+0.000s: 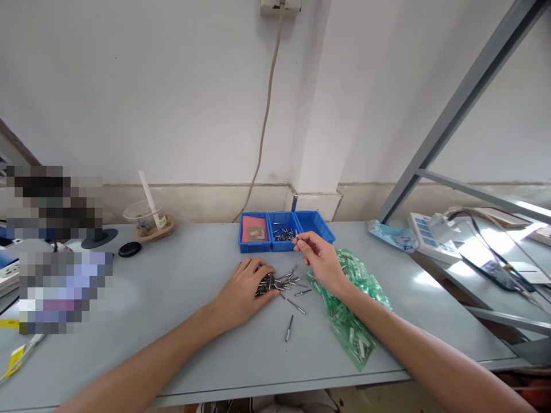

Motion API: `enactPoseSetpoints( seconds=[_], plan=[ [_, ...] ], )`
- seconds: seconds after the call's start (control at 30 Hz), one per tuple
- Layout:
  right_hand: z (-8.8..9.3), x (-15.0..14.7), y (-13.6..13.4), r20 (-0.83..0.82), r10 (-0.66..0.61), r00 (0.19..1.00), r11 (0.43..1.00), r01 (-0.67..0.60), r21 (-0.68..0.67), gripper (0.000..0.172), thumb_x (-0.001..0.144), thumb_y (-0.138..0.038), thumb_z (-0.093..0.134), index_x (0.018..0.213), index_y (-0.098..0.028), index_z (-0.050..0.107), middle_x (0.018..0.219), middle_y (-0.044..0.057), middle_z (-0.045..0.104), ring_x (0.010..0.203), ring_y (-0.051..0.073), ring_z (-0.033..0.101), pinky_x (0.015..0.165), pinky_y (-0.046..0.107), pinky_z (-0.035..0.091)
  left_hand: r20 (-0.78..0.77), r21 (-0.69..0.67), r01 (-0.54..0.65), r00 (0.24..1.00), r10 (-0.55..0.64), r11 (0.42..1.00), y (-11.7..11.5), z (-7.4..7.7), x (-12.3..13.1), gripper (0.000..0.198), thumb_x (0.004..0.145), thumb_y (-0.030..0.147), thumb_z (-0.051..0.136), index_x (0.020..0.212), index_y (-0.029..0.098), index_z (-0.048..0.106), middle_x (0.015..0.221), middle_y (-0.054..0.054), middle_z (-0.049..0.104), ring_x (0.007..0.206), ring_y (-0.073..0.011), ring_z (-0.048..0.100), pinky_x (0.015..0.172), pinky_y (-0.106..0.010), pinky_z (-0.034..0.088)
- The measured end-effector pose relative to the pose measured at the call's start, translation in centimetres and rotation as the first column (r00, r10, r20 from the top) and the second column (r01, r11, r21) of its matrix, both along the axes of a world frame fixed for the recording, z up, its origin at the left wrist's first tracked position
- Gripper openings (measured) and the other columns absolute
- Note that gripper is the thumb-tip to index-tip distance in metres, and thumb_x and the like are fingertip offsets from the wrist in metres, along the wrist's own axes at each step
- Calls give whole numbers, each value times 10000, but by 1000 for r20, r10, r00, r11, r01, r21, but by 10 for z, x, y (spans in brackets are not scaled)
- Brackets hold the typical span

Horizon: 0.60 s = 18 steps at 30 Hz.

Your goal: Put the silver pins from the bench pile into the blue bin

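My left hand (243, 287) lies cupped on the table against a pile of small metal pins (269, 283), its fingers and thumb apart around the pile's left side. Several more pins lie loose beside it, among them one single metal pin (289, 328) nearer the front. My right hand (319, 258) is pinched just over the front edge of the blue bins, with the tip of a small metal pin (296, 233) showing at its fingertips. Below it, the middle blue bin (282, 246) contains many similar pins. Under my right wrist lies a green plastic bag (355, 324) filled with small pieces.
The left blue bin (255, 248) holds a reddish packet; the right blue bin (316, 221) adjoins the middle one. A lidded cup (144, 213) with a straw stands back left near a black round object (130, 249). A power strip (430, 238) and metal frame (456, 97) are right.
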State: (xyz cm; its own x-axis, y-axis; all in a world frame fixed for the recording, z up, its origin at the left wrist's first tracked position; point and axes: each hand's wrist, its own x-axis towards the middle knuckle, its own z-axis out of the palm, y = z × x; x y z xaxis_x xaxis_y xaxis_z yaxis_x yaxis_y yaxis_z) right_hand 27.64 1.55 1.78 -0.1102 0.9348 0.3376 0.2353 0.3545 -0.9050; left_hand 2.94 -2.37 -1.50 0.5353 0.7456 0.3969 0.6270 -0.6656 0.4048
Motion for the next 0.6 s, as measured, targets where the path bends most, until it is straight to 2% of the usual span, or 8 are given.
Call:
enactPoseSetpoints(
  seconds=[0.23,0.4,0.6],
  plan=[
    [3,-3,-3,-78,34,996,998,-38,-47,337,978,-566,649,1023,-234,684,922,44,705,598,143,483,559,305,426,-22,-11,5,1000,-6,1000,0,1,0,307,1032,419,651,1288,251,630,1226,-79,610,1107,-276,557,993,-463,485],
    [8,-4,-8,-92,-20,996,1000,20,-11,335,924,-570,725,982,-240,708,844,35,692,616,160,495,564,314,429,-16,-6,4,1000,-4,1000,1,-1,0,310,1033,421,648,1297,260,632,1224,-74,609,1110,-273,559,990,-457,484],
    [5,-6,-9,-70,-81,994,995,84,54,315,865,-540,803,936,-250,701,810,34,671,734,212,590,691,357,506,-6,-14,15,1000,-15,1000,0,1,0,311,1035,425,643,1300,261,630,1221,-74,608,1096,-270,559,986,-457,495]
  ],
)
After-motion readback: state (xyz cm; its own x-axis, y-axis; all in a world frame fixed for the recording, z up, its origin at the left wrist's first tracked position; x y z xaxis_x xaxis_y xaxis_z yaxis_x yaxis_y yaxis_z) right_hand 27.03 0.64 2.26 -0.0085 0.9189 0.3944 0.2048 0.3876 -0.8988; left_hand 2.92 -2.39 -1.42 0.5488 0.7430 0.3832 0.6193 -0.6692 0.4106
